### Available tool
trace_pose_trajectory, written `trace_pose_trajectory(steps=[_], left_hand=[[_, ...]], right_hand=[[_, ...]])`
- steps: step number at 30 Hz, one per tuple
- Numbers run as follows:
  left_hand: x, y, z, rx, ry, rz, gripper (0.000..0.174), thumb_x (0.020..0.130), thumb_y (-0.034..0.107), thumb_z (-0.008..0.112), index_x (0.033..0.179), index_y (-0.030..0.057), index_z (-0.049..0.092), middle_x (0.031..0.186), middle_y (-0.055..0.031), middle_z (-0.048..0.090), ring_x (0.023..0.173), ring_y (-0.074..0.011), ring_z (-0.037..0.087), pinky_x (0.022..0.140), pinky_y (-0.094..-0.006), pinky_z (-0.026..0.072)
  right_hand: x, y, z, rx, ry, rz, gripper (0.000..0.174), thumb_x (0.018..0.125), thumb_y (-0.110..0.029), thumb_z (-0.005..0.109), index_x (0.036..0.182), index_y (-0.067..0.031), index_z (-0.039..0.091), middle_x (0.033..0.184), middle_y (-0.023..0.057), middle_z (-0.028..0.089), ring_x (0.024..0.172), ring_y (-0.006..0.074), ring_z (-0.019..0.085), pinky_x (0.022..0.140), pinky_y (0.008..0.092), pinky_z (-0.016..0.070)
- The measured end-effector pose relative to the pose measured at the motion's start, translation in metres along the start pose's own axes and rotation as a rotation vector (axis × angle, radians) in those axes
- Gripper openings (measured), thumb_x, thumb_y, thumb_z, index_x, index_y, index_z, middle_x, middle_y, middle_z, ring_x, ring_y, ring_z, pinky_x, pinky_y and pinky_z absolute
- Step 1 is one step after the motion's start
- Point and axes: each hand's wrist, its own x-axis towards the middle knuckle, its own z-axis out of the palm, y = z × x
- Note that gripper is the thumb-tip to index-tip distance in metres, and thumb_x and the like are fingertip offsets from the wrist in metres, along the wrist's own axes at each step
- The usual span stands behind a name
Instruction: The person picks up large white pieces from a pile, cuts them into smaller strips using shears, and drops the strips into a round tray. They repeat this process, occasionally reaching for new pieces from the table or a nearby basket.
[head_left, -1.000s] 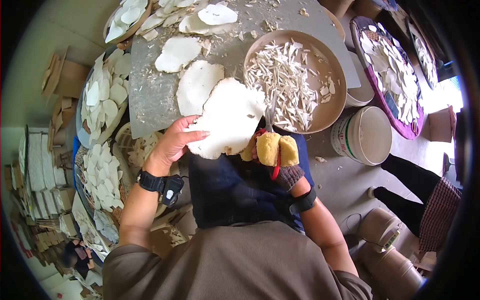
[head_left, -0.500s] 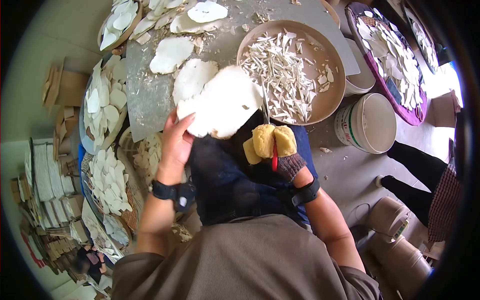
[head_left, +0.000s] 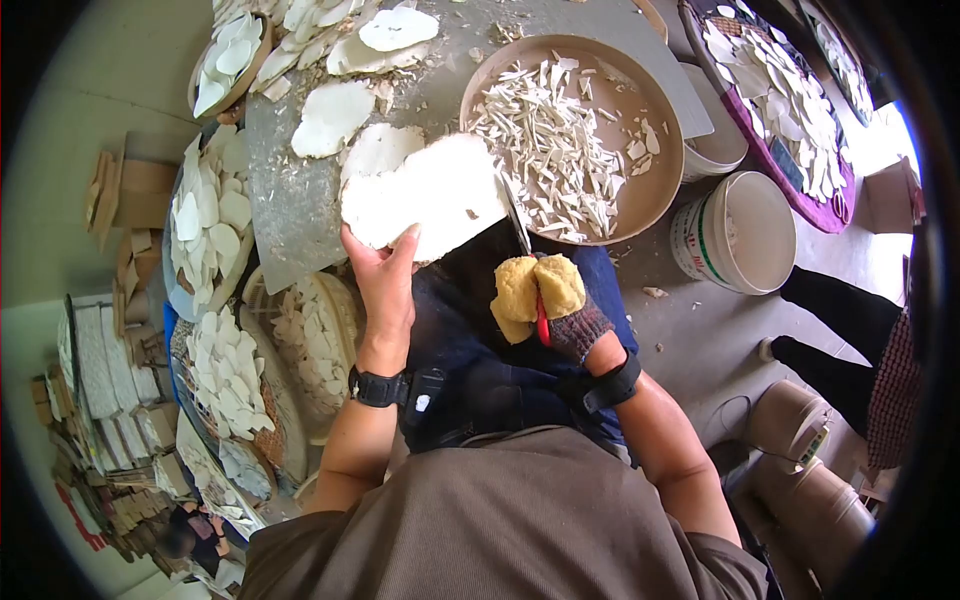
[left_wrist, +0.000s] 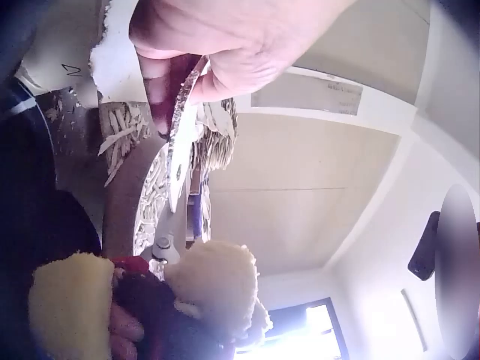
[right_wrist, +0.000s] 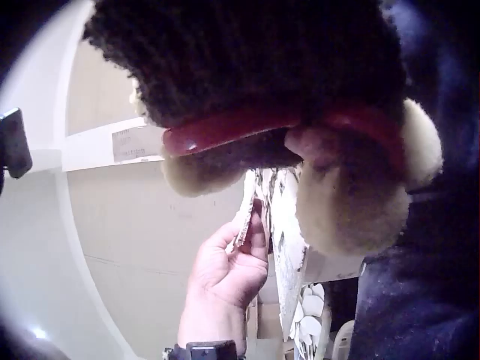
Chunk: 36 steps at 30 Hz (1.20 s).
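Note:
My bare left hand [head_left: 385, 285] pinches a broad, flat white slice [head_left: 430, 200] with a rough brown rim, thumb on top at its near edge. Seen edge-on in the left wrist view, the slice [left_wrist: 181, 131] is thin. In a knitted glove, my right hand [head_left: 572, 328] grips red-handled scissors [head_left: 517, 215]. Thick yellow pads [head_left: 515, 287] wrap the gloved fingers. The scissor blades point away from me, right at the slice's right edge. In the right wrist view, the red handle [right_wrist: 225, 136] runs under the dark glove.
Beyond the scissors, a round brown tray [head_left: 650, 95] holds many cut white strips. More white slices [head_left: 332, 118] lie on the grey table [head_left: 290, 200]. A white bucket [head_left: 745, 235] stands to the right, near another person's legs [head_left: 835, 310]. Baskets of slices [head_left: 225, 370] line the left.
My left hand has turned the slice, and its forearm has swung to the right. The slice lies farther from me. The scissors stay by its right edge.

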Motion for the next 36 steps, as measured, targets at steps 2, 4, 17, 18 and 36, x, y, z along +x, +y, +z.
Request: trace_pose_trajectory(steps=[2,4,17,18,36], left_hand=[[0.005,-0.001,-0.005,0.007,-0.027,0.019,0.066,0.080,-0.005,0.059,0.134,0.0007,0.020,0.127,-0.0154,0.042,0.113,-0.0192,0.048,0.095,-0.0313,0.0429],[0.006,0.000,-0.008,0.018,-0.059,0.020,0.065,0.080,-0.006,0.059,0.133,0.0001,0.022,0.126,-0.0153,0.042,0.113,-0.0192,0.048,0.096,-0.0318,0.0419],[-0.001,0.011,-0.041,0.062,-0.011,0.008,0.056,0.081,-0.006,0.056,0.129,0.0067,0.029,0.121,-0.0114,0.049,0.108,-0.0195,0.054,0.086,-0.0333,0.0514],[-0.002,0.013,-0.043,0.065,0.000,0.001,0.057,0.081,-0.006,0.056,0.129,0.0069,0.029,0.121,-0.0112,0.048,0.108,-0.0194,0.054,0.086,-0.0331,0.0512],[-0.009,0.015,-0.056,0.039,-0.091,-0.056,0.063,0.078,-0.007,0.060,0.130,0.0005,0.026,0.120,-0.0122,0.048,0.108,-0.0172,0.052,0.092,-0.0294,0.0448]], right_hand=[[-0.002,0.002,0.002,0.027,-0.049,0.014,0.016,0.070,-0.014,0.062,0.082,-0.0052,0.058,0.079,0.0144,0.058,0.075,0.0350,0.055,0.065,0.0426,0.0447],[-0.012,0.013,0.020,0.470,-0.035,0.353,0.018,0.070,-0.016,0.063,0.083,-0.0054,0.058,0.081,0.0142,0.058,0.076,0.0341,0.056,0.065,0.0422,0.0452],[0.010,-0.019,0.017,0.012,-0.174,-0.072,0.027,0.066,-0.018,0.065,0.091,-0.0098,0.059,0.088,0.0103,0.060,0.082,0.0309,0.057,0.073,0.0385,0.0475],[0.010,-0.019,0.018,-0.006,-0.198,-0.069,0.027,0.067,-0.018,0.064,0.092,-0.0099,0.059,0.088,0.0102,0.060,0.082,0.0310,0.057,0.073,0.0385,0.0476],[0.003,-0.010,0.034,0.358,-0.180,0.218,0.023,0.072,-0.013,0.061,0.093,-0.0043,0.060,0.083,0.0121,0.061,0.080,0.0317,0.058,0.071,0.0412,0.0460]])
